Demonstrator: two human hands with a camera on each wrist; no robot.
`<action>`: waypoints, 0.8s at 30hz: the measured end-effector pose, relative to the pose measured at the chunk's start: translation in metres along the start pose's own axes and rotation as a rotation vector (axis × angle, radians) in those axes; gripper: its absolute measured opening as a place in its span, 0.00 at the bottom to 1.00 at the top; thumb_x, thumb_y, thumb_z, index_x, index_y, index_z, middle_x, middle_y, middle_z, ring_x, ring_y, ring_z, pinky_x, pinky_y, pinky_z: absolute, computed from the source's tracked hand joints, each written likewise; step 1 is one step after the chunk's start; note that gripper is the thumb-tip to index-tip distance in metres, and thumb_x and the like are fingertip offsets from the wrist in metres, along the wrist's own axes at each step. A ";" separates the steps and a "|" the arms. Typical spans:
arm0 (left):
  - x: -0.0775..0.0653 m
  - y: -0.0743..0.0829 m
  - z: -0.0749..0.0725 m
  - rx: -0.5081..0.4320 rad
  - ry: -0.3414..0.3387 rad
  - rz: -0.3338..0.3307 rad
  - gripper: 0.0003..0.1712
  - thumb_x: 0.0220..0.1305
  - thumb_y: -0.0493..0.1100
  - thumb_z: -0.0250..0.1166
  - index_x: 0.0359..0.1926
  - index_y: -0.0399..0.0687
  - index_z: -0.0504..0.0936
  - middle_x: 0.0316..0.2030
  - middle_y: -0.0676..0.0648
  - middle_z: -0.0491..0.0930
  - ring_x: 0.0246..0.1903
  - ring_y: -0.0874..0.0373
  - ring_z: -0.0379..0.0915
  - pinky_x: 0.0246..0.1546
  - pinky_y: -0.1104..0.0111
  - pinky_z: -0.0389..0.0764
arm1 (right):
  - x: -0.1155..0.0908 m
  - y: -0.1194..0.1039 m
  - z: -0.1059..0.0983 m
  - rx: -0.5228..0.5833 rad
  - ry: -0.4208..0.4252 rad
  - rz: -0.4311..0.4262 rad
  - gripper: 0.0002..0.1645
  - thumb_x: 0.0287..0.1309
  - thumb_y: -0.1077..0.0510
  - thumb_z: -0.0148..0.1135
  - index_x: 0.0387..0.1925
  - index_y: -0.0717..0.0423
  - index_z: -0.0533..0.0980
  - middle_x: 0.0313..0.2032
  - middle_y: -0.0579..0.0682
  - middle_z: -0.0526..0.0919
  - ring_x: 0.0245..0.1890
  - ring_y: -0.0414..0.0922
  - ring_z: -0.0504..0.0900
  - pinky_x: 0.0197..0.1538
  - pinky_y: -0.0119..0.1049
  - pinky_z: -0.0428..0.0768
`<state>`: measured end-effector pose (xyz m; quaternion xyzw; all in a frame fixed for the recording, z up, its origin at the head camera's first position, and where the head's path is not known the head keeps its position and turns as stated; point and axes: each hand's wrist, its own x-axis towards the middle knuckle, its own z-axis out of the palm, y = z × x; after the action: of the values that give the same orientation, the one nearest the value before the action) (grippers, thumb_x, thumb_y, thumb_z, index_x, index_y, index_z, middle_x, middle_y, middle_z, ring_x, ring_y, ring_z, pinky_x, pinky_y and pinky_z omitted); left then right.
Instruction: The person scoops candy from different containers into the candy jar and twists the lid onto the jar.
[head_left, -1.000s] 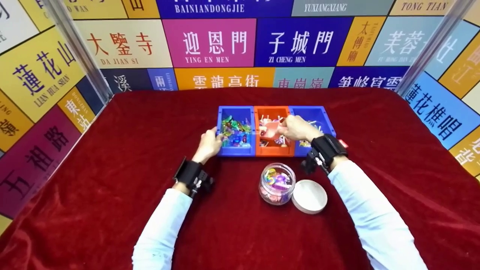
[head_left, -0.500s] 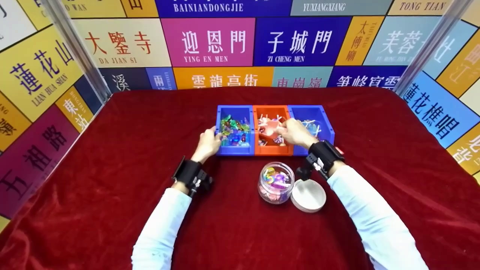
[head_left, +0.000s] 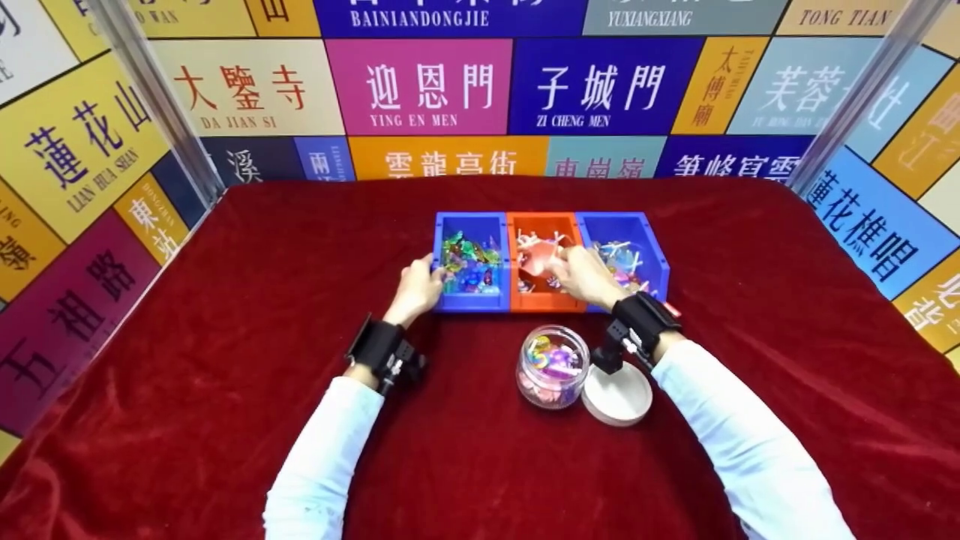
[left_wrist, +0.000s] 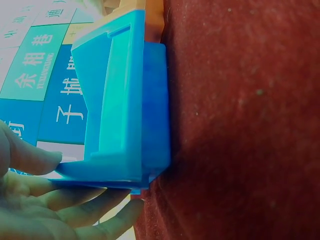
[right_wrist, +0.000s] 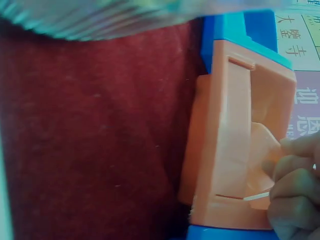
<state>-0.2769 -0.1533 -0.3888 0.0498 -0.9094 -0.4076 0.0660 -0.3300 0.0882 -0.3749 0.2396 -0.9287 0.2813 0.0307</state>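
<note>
My left hand [head_left: 418, 289] grips the outer side wall of the left blue bin [head_left: 471, 303]. In the left wrist view its thumb lies over the rim and the fingers [left_wrist: 75, 205] along the outside. My right hand [head_left: 589, 276] holds a pinkish scoop [head_left: 535, 259] inside the orange middle bin [head_left: 549, 301], among white-stick lollipops [head_left: 527, 240]. The right wrist view shows the curled fingers [right_wrist: 295, 182] at the scoop's end; the handle is hidden in the hand. Clear coloured gem-like pieces [head_left: 472, 259] fill part of the left bin.
The right blue bin [head_left: 658, 259] joins the orange one and holds more stick candies. In front stand an open clear jar [head_left: 551, 394] with colourful candies and a white lid [head_left: 619, 397] beside it. Red cloth [head_left: 465, 465] covers the table; lettered panels [head_left: 420, 86] rise behind.
My right hand and wrist have shifted slightly left and toward me, with the scoop still in the middle bin. More of the right bin's contents shows. My left hand stays in place.
</note>
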 end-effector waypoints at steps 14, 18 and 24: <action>-0.002 -0.002 0.002 -0.011 0.003 0.010 0.21 0.63 0.34 0.49 0.57 0.31 0.67 0.46 0.34 0.76 0.45 0.47 0.72 0.49 0.60 0.71 | -0.007 0.012 0.001 0.074 0.026 -0.058 0.18 0.59 0.58 0.53 0.22 0.69 0.75 0.16 0.52 0.73 0.14 0.40 0.66 0.20 0.32 0.66; -0.002 -0.002 0.002 -0.012 0.003 0.019 0.21 0.63 0.34 0.49 0.57 0.31 0.67 0.45 0.34 0.76 0.44 0.47 0.72 0.49 0.60 0.71 | -0.010 0.013 -0.001 0.070 0.058 -0.075 0.15 0.58 0.58 0.53 0.26 0.68 0.77 0.19 0.55 0.76 0.18 0.45 0.71 0.24 0.35 0.69; 0.000 -0.001 0.001 -0.016 -0.009 -0.002 0.23 0.64 0.35 0.49 0.59 0.30 0.63 0.51 0.33 0.71 0.49 0.47 0.69 0.54 0.61 0.68 | -0.013 0.014 -0.007 0.133 0.017 -0.056 0.17 0.59 0.56 0.52 0.28 0.68 0.77 0.20 0.55 0.77 0.18 0.42 0.71 0.23 0.30 0.66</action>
<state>-0.2766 -0.1531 -0.3900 0.0485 -0.9063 -0.4152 0.0620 -0.3261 0.1076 -0.3791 0.2646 -0.9007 0.3433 0.0305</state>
